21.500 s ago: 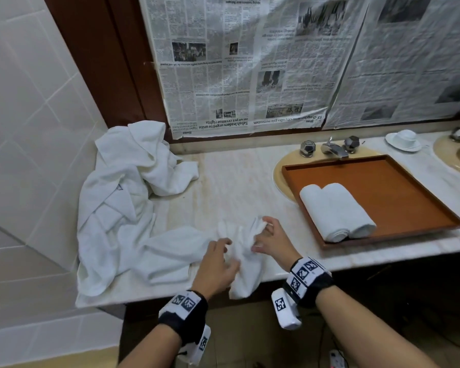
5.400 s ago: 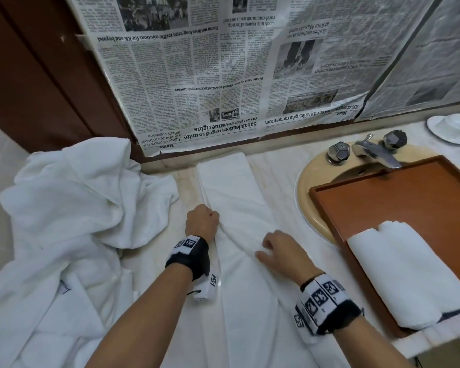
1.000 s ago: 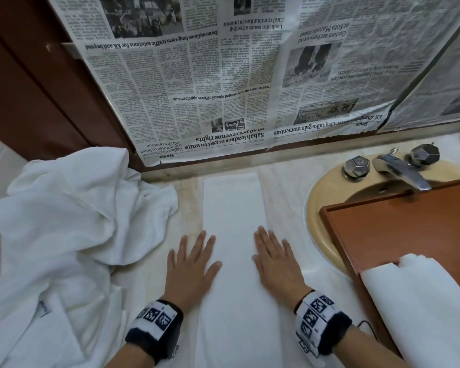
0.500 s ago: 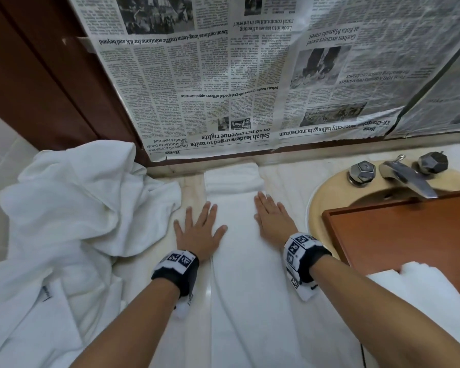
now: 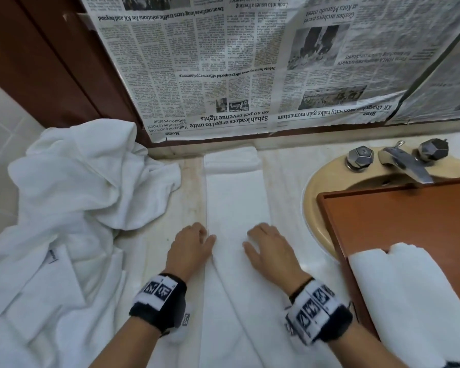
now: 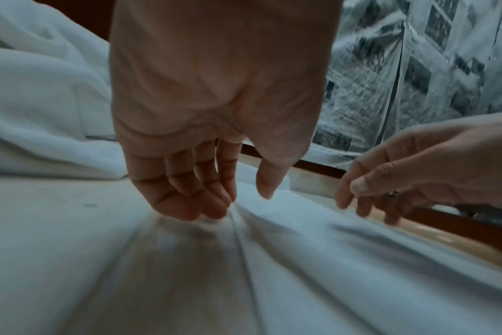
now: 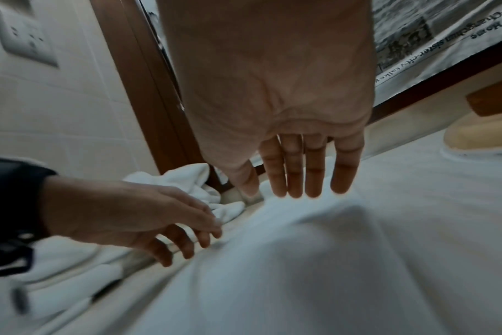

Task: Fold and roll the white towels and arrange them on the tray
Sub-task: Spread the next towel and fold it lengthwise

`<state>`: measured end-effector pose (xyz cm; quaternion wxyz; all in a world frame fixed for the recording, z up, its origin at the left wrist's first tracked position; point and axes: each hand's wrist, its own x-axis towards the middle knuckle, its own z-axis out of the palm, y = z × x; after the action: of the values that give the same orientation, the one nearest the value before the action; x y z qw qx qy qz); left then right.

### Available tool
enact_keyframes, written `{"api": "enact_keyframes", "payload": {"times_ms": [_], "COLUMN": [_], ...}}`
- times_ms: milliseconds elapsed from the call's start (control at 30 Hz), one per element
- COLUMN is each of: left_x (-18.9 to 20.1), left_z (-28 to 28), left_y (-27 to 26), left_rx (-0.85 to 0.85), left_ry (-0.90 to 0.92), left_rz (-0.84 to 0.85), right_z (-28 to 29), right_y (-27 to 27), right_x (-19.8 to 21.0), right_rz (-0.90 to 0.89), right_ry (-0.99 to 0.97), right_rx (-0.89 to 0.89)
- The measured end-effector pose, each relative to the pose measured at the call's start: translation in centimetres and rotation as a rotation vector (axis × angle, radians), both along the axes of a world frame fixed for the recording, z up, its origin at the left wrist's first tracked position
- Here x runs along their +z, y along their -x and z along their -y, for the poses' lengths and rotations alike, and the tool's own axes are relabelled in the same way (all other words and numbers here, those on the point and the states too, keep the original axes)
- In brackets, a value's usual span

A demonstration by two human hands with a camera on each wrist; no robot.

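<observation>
Your towel (image 5: 237,208) is a long, narrow strip of soft white terry, folded lengthwise and lying flat on the bench (image 5: 284,181), a pale, veined marble slab with brownish staining. Its far end is turned over in a small thick fold just under the wall. Your left hand (image 5: 190,247) sits at the strip's left edge, fingers (image 6: 187,204) loosely bent, tips touching the cloth and bench, grasping nothing. Your right hand (image 5: 270,248) rests on the strip's right side, fingers (image 7: 298,172) nearly straight and released. A crumpled heap (image 5: 72,197) of white cloth lies to your left. To your right, a flat reddish-brown wooden tray (image 5: 409,216) with a low rim sits over a tan oval basin (image 5: 314,197) and carries two rolled towels (image 5: 414,293) side by side. Newspaper (image 5: 237,62) covers the wall behind, framed in dark wood, with white tile at far left.
</observation>
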<state>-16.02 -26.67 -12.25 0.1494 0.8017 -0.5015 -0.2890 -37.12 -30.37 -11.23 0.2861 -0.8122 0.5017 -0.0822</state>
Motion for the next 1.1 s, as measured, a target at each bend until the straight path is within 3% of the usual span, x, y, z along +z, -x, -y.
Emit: {"api": "enact_keyframes", "payload": {"times_ms": [67,167,300,400,533,900,1100], "left_x": [0.1,-0.4,-0.6,-0.6,-0.7,-1.2,-1.3], "left_z": [-1.7,-3.1,-3.5,-3.6,-4.1,-6.1,-6.4], "left_y": [1.4,3.0,3.5,2.9,1.7,0.7,0.6], "left_rx": [0.05,0.11,0.151,0.177,0.192,0.102,0.041], "left_ry": [-0.071,-0.155,-0.131,-0.101,-0.063,0.059,0.056], "left_rz": [-0.04,-0.014,-0.008,-0.132,-0.259,-0.251,-0.227], "right_z": [-3.5,-6.9,-8.7,-9.3,-11.2,-18.9,-21.8], "right_y": [0.2,0.2,-0.1,-0.2,-1.6,-5.8,-6.1], "right_x": [0.1,-0.1,0.1,1.2,2.9,1.0,0.7], "right_rz": [-0.001,-0.157,-0.218,-0.185,-0.118,-0.173,-0.137], "right_ry": [-0.088,-0.143,-0.201,-0.278,-0.238,-0.332,-0.225], "right_rx": [0.002,0.04,0.046,-0.016,0.0,0.036,-0.023]}}
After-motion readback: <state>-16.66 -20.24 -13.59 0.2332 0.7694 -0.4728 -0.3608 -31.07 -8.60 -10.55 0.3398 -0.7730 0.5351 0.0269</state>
